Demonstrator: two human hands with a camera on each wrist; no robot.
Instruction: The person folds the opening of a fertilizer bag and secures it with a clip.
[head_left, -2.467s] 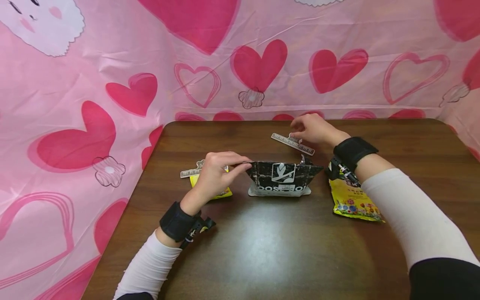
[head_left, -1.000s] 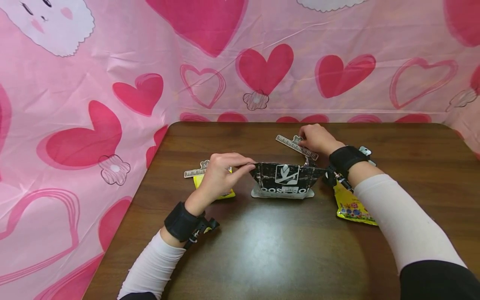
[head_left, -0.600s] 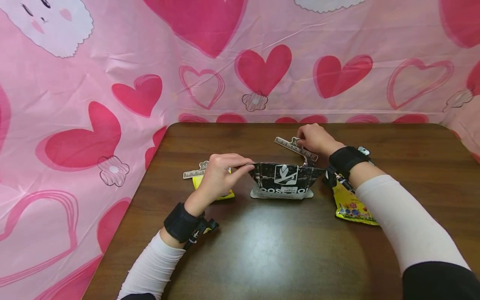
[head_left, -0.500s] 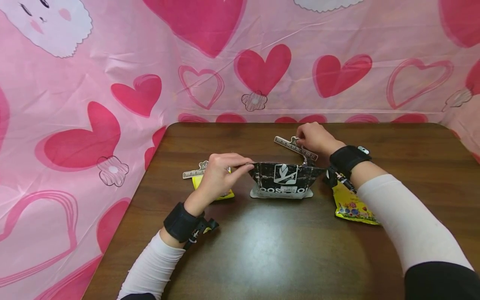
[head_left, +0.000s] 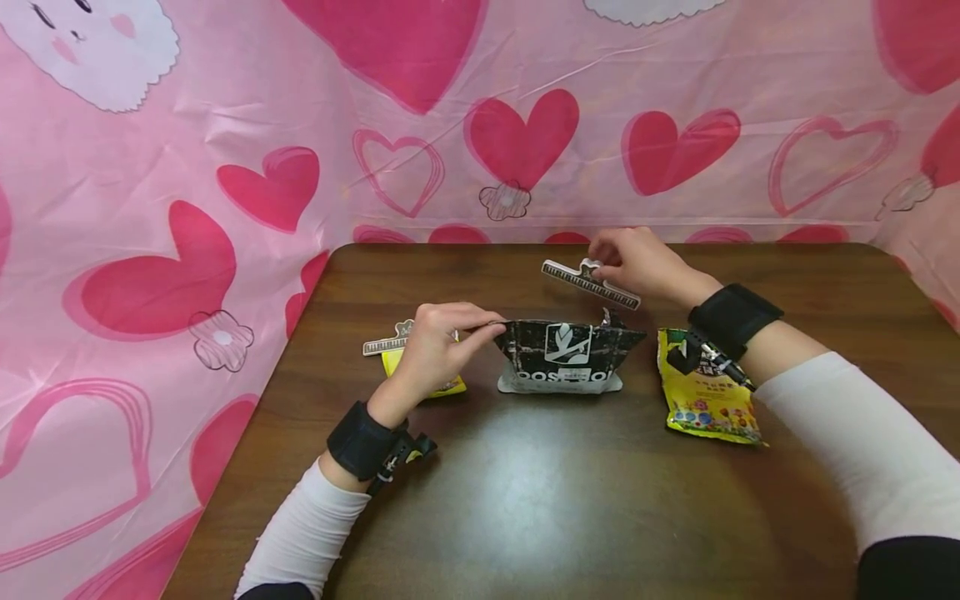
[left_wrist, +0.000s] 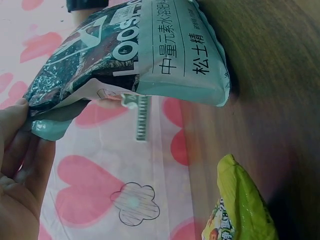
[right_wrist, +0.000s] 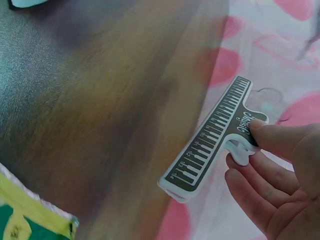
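Observation:
My left hand (head_left: 442,342) pinches the upper left corner of a black and white bag (head_left: 562,358), which stands upright mid-table. In the left wrist view, thumb and fingers grip the top edge of that bag (left_wrist: 165,55). Beyond the bag, my right hand (head_left: 645,262) holds a long clip with a piano-key print (head_left: 588,282) by its handle. The right wrist view shows thumb and fingers pinching the handle of this clip (right_wrist: 210,135), its long jaw closed and the clip raised off the table.
To the right a yellow packet (head_left: 708,400) lies flat under my right wrist. Partly behind my left hand is another yellow packet (head_left: 453,387), with a second piano-print clip (head_left: 384,345) at its top. A pink heart-printed cloth (head_left: 420,192) hangs behind the table (head_left: 525,517).
My right hand has picked the piano-print clip up from the table behind the bag, lifting it slightly. My left hand keeps hold of the bag's corner.

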